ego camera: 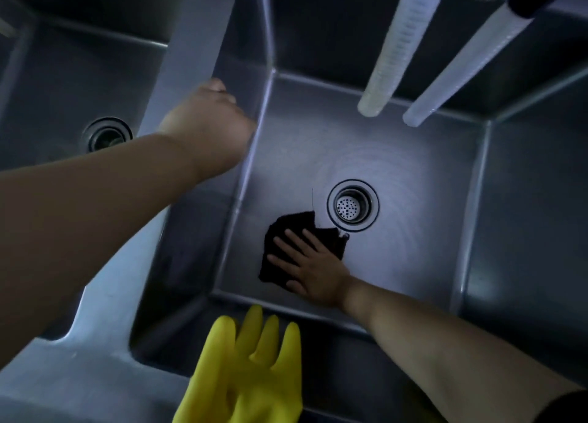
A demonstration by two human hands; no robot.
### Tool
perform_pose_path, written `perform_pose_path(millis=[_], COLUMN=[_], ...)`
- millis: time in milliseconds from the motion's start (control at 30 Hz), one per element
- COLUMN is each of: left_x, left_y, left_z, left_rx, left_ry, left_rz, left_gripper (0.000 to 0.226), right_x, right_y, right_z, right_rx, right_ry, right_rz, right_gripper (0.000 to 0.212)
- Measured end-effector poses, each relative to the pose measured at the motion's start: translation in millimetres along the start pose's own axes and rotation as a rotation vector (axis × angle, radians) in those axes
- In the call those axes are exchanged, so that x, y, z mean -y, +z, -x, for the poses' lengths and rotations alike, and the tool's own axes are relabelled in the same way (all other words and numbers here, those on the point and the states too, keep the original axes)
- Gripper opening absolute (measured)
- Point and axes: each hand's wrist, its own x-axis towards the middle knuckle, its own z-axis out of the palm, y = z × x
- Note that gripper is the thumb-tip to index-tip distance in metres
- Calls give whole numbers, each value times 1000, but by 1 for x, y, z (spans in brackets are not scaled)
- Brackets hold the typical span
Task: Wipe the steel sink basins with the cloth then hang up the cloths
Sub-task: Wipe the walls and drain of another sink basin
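Observation:
I look straight down into a steel sink basin with a round drain strainer in its floor. A black cloth lies flat on the basin floor just left of the drain. My right hand presses on the cloth with straight, spread fingers. My left hand grips the steel divider between this basin and the left basin, fingers curled over its edge.
A yellow rubber glove hangs over the sink's front rim. Two pale ribbed hoses hang down over the back of the right basin. The left basin has its own drain.

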Motion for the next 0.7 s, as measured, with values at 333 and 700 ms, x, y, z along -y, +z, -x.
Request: perform_pose_path(millis=[333, 700], left_x=[-2, 2], left_y=[-1, -5], left_z=[-2, 0], left_rx=[75, 10], left_ry=[-8, 7], left_rz=[-28, 94], left_gripper=[14, 11], right_x=[-92, -33], right_y=[-4, 2], right_z=[100, 81], right_rx=[104, 126], right_ry=[362, 1137], right_rz=[4, -293], right_gripper=[65, 71])
